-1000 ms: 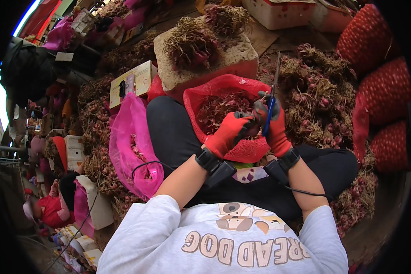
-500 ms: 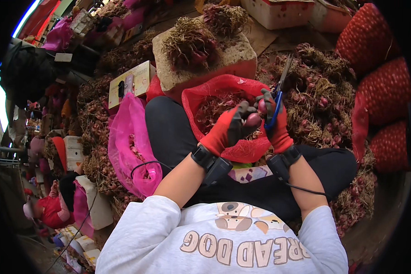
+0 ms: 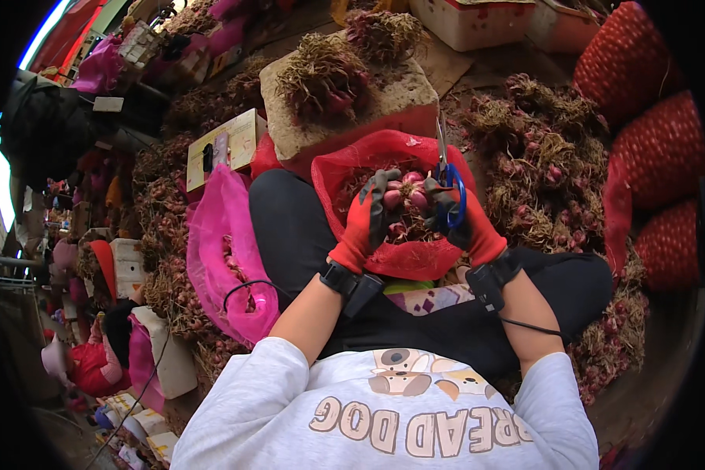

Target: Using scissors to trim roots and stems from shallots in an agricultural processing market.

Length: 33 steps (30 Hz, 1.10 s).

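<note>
A bunch of pink shallots (image 3: 407, 193) shows between my two gloved hands, over the open red mesh bag (image 3: 341, 176). My left hand (image 3: 370, 213), in a red glove with a dark palm, curls its fingers round the left side of the bunch. In my right hand (image 3: 468, 223) are scissors with blue handles (image 3: 456, 205), their blades pointing away from me. Its dark fingertips touch the right side of the bunch. More shallots and dry skins lie inside the bag, partly hidden by both hands.
Ahead stands a worn foam block (image 3: 399, 98) bearing dried shallot bunches (image 3: 325, 78). A heap of untrimmed shallots (image 3: 544, 168) spreads at right, beside full red mesh sacks (image 3: 658, 149). A pink mesh bag (image 3: 227, 258) lies by my left knee. Another person (image 3: 94, 364) sits far left.
Both hands have turned and spread slightly apart, the left one moving left. The single bulbs seen at the fingertips have given way to a bunch between the hands. The scissors now point more straight ahead.
</note>
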Motion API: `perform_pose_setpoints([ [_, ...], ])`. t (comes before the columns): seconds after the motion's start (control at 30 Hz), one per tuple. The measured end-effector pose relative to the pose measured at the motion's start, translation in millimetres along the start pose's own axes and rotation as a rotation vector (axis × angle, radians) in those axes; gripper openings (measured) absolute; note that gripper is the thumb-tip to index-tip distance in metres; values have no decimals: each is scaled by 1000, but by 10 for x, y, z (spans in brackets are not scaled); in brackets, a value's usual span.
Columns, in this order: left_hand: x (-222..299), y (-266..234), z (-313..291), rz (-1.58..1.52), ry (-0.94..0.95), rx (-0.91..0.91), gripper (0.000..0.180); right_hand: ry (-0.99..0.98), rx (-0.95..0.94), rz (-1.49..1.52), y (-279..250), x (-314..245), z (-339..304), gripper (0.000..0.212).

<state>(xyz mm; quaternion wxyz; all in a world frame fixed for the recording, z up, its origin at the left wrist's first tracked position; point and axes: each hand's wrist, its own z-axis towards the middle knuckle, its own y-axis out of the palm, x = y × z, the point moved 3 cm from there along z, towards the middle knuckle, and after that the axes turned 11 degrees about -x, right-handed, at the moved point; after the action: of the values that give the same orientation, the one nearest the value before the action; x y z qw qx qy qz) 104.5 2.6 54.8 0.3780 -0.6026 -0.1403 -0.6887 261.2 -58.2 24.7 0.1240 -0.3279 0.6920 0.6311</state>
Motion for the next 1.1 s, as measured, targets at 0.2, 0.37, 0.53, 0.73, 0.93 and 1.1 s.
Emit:
perform_pose_setpoints([
  [0.2, -314, 377, -86, -1507, -236, -80, 51, -40, 77, -68, 23, 271, 65, 26],
  [0.37, -292, 295, -158, -1904, -323, 33, 51, -25, 350, -1310, 47, 122, 4, 41],
  [0.53, -387, 161, -157, -1551, -345, 136, 51, -112, 425, -1585, 132, 52, -12, 42],
  [0.73, -403, -37, -142, -1517, -410, 361, 44, -145, 255, -1639, 373, -224, -192, 40],
  [0.93, -684, -250, -214, -1178, -256, 528, 50, -193, 119, -1847, 445, -68, -259, 37],
  [1.1, -574, -213, -156, -944, -168, 579, 56, -159, 138, -1857, 442, 54, -212, 41],
])
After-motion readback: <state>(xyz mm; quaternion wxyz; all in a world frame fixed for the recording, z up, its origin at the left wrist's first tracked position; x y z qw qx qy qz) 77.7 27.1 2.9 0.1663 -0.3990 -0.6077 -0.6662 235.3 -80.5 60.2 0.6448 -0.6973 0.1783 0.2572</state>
